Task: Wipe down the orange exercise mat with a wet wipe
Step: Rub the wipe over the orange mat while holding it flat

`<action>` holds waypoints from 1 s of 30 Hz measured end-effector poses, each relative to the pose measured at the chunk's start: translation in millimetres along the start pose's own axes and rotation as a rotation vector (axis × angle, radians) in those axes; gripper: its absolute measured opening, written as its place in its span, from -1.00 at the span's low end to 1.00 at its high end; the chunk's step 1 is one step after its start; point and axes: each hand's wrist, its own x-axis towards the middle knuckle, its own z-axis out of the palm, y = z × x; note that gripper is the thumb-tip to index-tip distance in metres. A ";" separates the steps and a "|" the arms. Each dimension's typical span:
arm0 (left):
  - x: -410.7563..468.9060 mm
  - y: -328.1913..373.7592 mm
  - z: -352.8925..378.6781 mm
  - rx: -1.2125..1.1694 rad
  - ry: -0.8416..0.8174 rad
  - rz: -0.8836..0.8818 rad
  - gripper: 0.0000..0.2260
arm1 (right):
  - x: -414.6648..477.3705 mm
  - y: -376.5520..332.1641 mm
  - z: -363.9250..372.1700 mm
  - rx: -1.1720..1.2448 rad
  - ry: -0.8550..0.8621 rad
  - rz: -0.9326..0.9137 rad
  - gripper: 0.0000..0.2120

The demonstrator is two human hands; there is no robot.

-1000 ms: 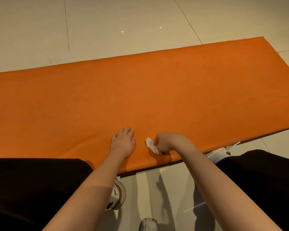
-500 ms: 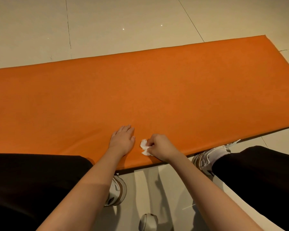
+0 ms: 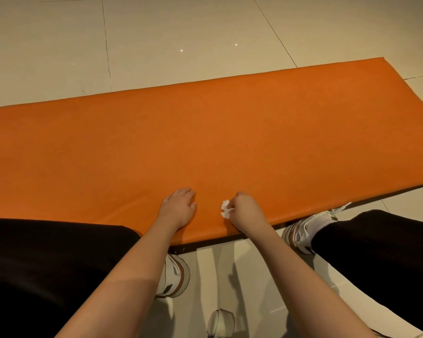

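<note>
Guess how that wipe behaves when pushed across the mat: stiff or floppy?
Probably floppy: the wipe is crumpled into a small wad in the right hand, holding no flat shape. Likely very light, since most of it fits inside one curled hand. It may bunch further on the mat, which looks matte, not slick.

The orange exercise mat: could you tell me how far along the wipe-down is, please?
Done: no wet streaks show on the mat. In hand: the right hand pinches the crumpled wet wipe near the mat's front edge; the left hand rests flat beside it. Left: seemingly most of the surface.
</note>
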 end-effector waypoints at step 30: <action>-31.2 -10.3 5.9 -0.084 0.063 -0.098 -0.57 | -0.7 -38.4 40.3 -0.083 0.131 -0.065 -0.74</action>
